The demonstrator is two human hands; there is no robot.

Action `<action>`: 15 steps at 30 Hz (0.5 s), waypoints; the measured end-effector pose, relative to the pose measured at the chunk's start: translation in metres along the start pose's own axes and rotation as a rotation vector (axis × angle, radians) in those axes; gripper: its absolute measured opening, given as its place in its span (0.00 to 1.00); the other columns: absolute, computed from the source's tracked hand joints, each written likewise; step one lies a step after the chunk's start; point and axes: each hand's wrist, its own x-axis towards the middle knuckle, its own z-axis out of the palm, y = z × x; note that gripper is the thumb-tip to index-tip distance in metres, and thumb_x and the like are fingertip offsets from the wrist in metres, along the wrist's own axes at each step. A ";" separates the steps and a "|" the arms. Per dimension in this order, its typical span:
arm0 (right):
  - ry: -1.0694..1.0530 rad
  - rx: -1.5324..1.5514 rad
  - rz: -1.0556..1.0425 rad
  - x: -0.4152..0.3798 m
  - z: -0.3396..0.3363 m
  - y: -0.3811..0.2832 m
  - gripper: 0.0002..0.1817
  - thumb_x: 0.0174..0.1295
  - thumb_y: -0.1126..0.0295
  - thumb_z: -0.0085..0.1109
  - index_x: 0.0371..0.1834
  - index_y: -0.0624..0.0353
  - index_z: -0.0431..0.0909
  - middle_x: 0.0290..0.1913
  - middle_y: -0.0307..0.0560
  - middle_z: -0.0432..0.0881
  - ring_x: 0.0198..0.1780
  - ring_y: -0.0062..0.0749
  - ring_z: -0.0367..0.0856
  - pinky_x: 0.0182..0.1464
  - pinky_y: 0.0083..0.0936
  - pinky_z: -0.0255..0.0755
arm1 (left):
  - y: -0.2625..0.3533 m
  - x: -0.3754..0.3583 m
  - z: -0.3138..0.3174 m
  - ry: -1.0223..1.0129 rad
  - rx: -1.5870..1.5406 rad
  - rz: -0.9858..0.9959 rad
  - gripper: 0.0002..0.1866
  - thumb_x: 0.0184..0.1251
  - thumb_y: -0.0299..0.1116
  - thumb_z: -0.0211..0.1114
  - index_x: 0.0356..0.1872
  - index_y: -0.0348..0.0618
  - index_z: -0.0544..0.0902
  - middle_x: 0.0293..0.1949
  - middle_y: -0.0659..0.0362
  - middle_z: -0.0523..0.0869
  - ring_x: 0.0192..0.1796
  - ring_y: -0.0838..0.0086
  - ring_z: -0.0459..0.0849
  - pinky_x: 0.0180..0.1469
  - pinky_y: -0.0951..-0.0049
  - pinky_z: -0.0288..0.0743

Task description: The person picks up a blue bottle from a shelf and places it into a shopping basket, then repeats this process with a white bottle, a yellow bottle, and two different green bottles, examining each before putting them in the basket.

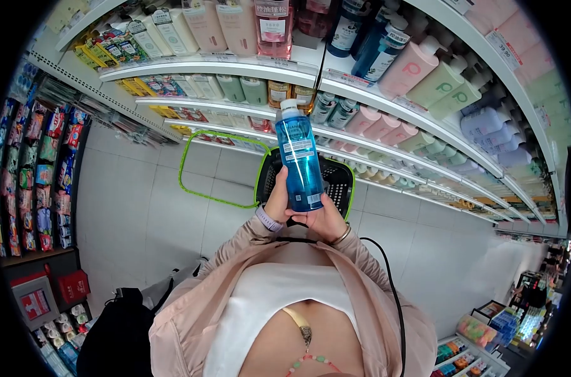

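I hold a tall clear-blue bottle [300, 159] with a white cap and a printed label upright in front of me, above a black shopping basket [335, 179] with green trim. My left hand [277, 200] wraps the bottle's lower left side. My right hand [325, 220] supports its base from below and the right. The basket's green handle [197, 164] hangs out to the left over the floor.
Curved store shelves [310, 75] packed with shampoo and soap bottles run ahead and to the right. A rack of packets [37, 169] lines the left wall. White tiled floor [141, 213] lies between. More goods stand at the lower right [486, 327].
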 end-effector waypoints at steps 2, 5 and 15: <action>0.069 -0.162 -0.030 0.002 -0.007 0.000 0.28 0.61 0.54 0.42 0.59 0.61 0.54 0.53 0.55 0.69 0.48 0.51 0.74 0.45 0.33 0.72 | -0.004 0.004 -0.014 0.027 0.058 -0.048 0.32 0.64 0.57 0.34 0.55 0.39 0.65 0.46 0.54 0.76 0.45 0.68 0.77 0.49 0.70 0.71; 0.259 -0.289 0.002 0.007 -0.015 0.004 0.25 0.61 0.58 0.44 0.56 0.61 0.56 0.50 0.54 0.71 0.47 0.50 0.75 0.45 0.32 0.73 | -0.018 0.012 -0.039 0.150 0.077 -0.050 0.27 0.65 0.52 0.38 0.53 0.40 0.66 0.42 0.54 0.78 0.43 0.69 0.78 0.48 0.71 0.72; 0.676 -0.234 0.459 0.036 -0.122 0.049 0.28 0.56 0.52 0.51 0.53 0.59 0.61 0.44 0.49 0.74 0.40 0.41 0.78 0.41 0.35 0.73 | -0.114 0.010 -0.145 0.568 0.250 -0.279 0.37 0.60 0.36 0.55 0.63 0.30 0.45 0.51 0.49 0.72 0.48 0.70 0.74 0.48 0.77 0.68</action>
